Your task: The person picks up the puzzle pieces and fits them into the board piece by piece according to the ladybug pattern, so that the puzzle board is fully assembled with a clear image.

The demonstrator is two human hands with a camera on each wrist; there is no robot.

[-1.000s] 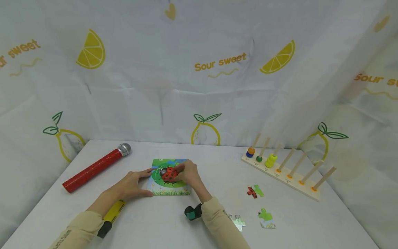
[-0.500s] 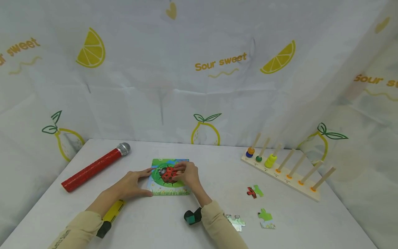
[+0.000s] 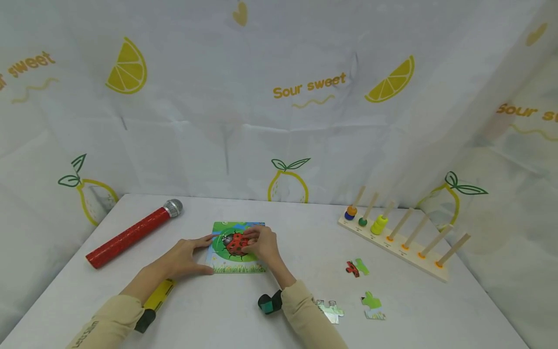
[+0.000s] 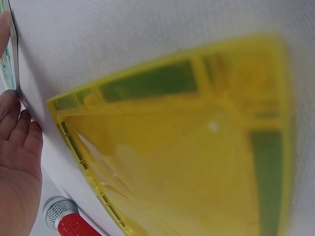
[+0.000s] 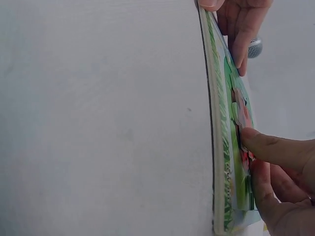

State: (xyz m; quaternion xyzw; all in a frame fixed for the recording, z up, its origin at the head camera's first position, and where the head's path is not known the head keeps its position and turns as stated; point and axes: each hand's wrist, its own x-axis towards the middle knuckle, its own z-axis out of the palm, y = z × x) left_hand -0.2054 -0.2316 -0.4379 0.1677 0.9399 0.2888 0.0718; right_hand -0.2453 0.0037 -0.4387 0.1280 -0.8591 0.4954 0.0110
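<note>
Right hand [image 3: 265, 245] shifted slightly since a second ago; pinches a ladybug piece [image 5: 241, 115]. Left hand [image 3: 185, 258], fingers spread, touches left edge of the thin, rectangular, grass-printed puzzle board [image 3: 237, 269], flat on white tabletop [image 3: 218, 315].

A curtained-off play space, in what building cannot be told: white lemon-print curtain [image 3: 196, 111] hangs far, left and right around a counter [image 3: 205, 315] bearing a ladybug puzzle [image 3: 235, 244], red microphone [image 3: 131, 239] and bead rack [image 3: 395, 247].
</note>
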